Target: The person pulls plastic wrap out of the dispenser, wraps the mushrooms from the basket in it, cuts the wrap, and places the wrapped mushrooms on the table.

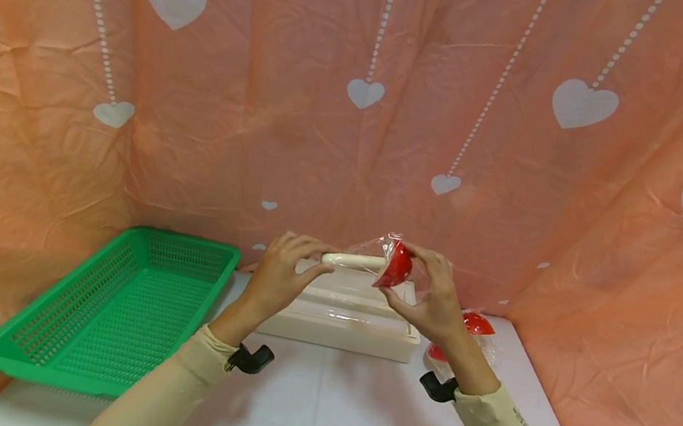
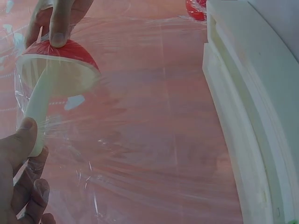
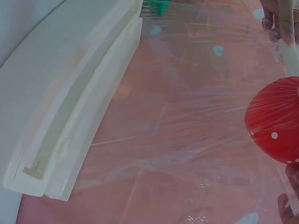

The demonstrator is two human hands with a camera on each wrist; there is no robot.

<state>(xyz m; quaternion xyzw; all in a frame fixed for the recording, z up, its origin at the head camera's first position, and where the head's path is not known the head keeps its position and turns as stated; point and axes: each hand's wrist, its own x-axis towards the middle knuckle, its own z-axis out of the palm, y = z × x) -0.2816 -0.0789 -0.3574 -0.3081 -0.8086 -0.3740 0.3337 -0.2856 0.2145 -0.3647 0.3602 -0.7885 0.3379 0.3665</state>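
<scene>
A toy mushroom (image 1: 398,265) with a red, white-dotted cap and pale stem is held sideways above the table, clear plastic film (image 2: 100,140) around it. My left hand (image 1: 281,274) pinches the stem's end between thumb and fingers. On the other side, my right hand (image 1: 434,302) grips the cap, thumb below and fingers above. Beneath and behind both hands stands a white cling film dispenser (image 1: 332,337), its roll lying lengthwise. In both wrist views, film spreads in a wrinkled sheet between the mushroom and the dispenser.
Red-capped mushrooms in clear film (image 1: 478,325) lie at the right, partly hidden by my right forearm. A green perforated plastic basket (image 1: 52,376) stands at the left. Orange cloth (image 1: 325,144) with white hearts surrounds the white table (image 1: 312,407) at the back and sides.
</scene>
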